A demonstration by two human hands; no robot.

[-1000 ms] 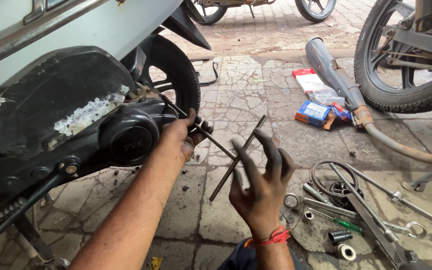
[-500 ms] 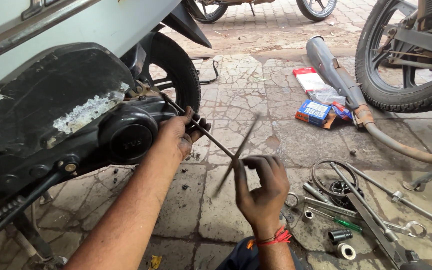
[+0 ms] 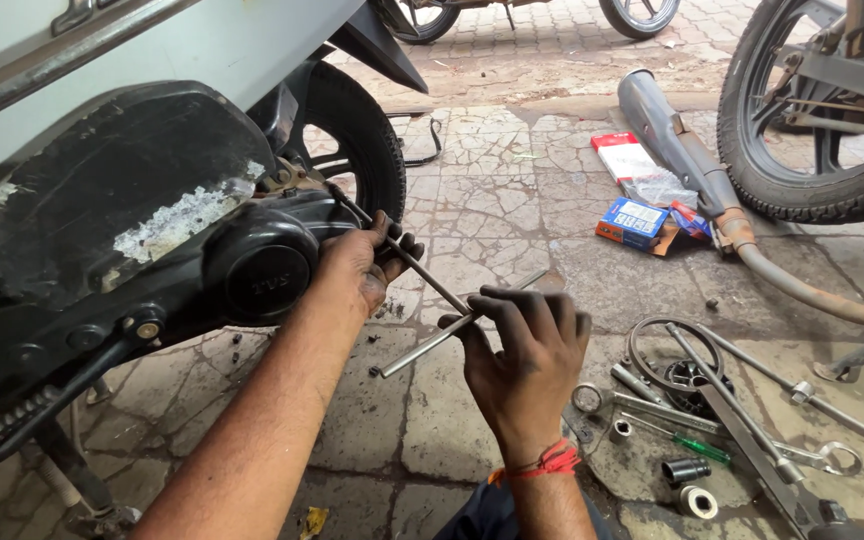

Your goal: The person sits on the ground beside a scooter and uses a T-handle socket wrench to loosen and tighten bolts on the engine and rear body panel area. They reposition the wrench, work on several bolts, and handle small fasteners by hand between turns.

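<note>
Head view, looking down. Left hand [image 3: 357, 272] rests against the black round engine cover [image 3: 262, 275] of a grey scooter, its grip closed on the long shaft of a thin steel T-handle wrench [image 3: 430, 280], near the end that runs in beside the black rear tyre [image 3: 357, 140]. Right hand [image 3: 530, 350], fingers blackened with grease, holds the wrench's crossbar, grip curled narrow around it (crossbar slants from lower left to upper right, both ends free). Wrench hangs above cracked stone paving [image 3: 492, 200], between scooter and a scatter of tools.

Red thread band [image 3: 549, 462] on the right wrist.

On the paving right of the right hand: flat steel spanners [image 3: 752, 440], small cylindrical sockets [image 3: 687, 470], a green-handled screwdriver [image 3: 692, 447]. Further off, blue and red cardboard boxes [image 3: 637, 215] lie beside a rusty grey exhaust pipe [image 3: 712, 200]. Spoked motorcycle wheel [image 3: 822, 110] stands at upper right.
</note>
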